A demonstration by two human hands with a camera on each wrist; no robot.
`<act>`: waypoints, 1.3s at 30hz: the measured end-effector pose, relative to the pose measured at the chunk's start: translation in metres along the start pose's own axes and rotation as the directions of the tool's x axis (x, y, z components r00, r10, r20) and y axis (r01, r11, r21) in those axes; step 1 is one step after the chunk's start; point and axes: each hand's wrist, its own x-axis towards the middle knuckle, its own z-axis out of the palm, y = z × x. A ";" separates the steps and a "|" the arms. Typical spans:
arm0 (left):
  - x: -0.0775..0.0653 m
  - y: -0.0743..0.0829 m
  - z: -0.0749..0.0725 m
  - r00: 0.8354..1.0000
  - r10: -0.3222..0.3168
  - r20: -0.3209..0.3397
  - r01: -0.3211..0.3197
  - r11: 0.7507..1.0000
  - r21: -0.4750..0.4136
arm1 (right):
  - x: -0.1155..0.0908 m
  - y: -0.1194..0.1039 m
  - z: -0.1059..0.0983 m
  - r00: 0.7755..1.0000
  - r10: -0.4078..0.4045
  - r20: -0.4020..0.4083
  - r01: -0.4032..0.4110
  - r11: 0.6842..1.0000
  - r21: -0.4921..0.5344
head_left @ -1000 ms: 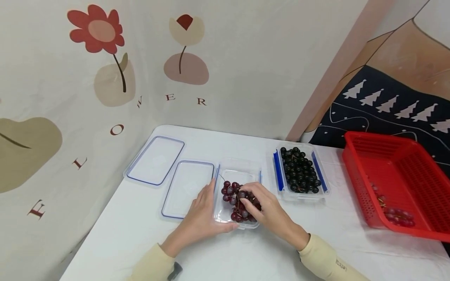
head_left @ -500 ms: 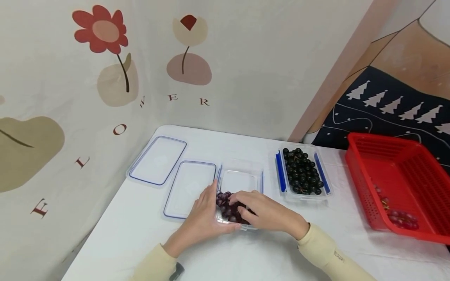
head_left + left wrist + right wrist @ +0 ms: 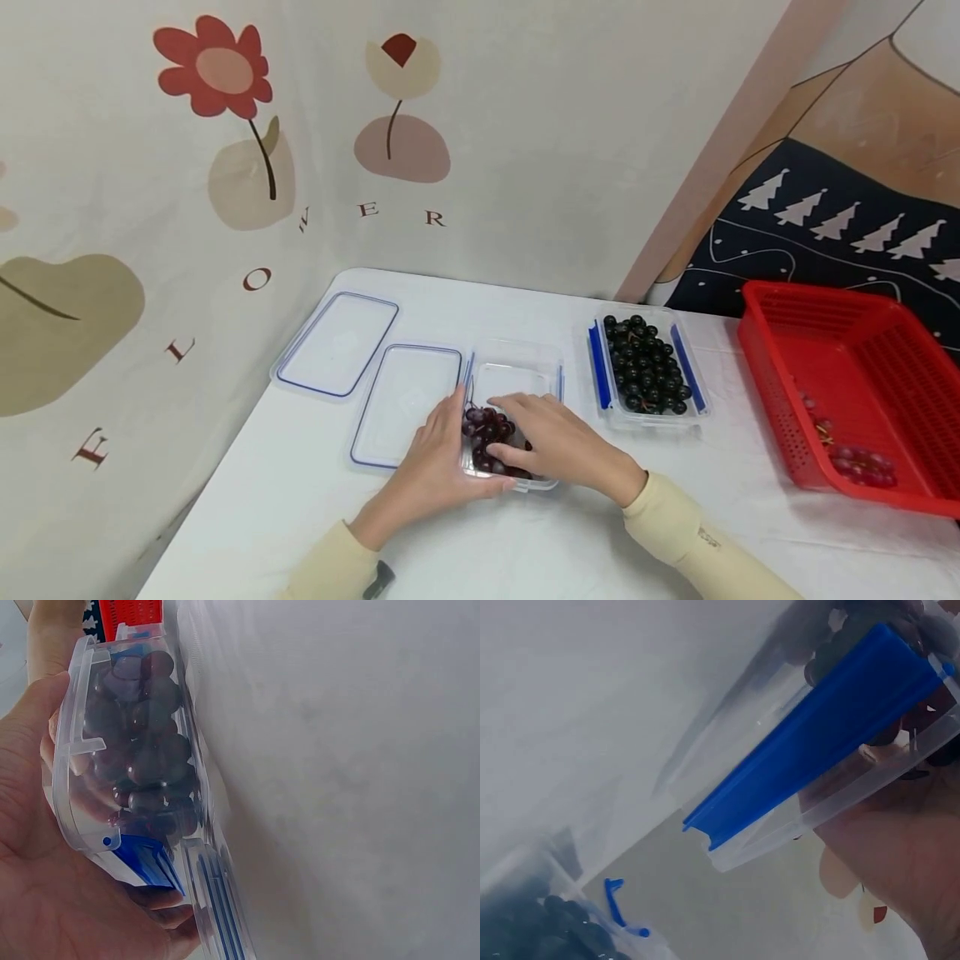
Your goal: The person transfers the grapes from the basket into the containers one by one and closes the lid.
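A bunch of dark red grapes [image 3: 489,429] lies in the front part of a clear plastic container [image 3: 525,354] with blue side clasps. My left hand [image 3: 423,471] holds this container at its front left corner, thumb along the front wall and fingers along the left side; the left wrist view shows the grapes through the wall. Over the grapes, my right hand [image 3: 566,437] reaches into the container from the right, thumb and index finger spread apart with grapes showing between them. Its other fingertips are hidden. A blue clasp [image 3: 817,742] hangs beside it in the right wrist view.
A second clear container [image 3: 693,400] full of black grapes [image 3: 645,367] stands to the right. Two clear lids, a near lid [image 3: 405,404] and a far lid [image 3: 337,343], lie at the left. A red basket [image 3: 768,392] with some red grapes [image 3: 862,465] stands far right.
The grape bunch has shifted left and toward the front of the container under my right hand. My right thumb and index finger have spread apart. The left hand stays on the corner.
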 end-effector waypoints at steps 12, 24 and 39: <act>-0.001 0.000 0.001 1.000 0.007 0.003 -0.007 1.000 -0.014 | 0.001 -0.006 0.005 0.998 -0.053 0.028 0.051 0.996 0.068; -0.001 0.000 0.001 1.000 0.031 -0.003 -0.031 0.999 -0.018 | 0.015 -0.016 0.021 0.989 -0.002 -0.145 0.033 0.977 0.209; -0.002 0.000 -0.001 0.999 0.038 -0.006 -0.038 0.999 -0.013 | -0.006 -0.015 0.009 0.999 0.034 0.017 -0.032 0.993 -0.110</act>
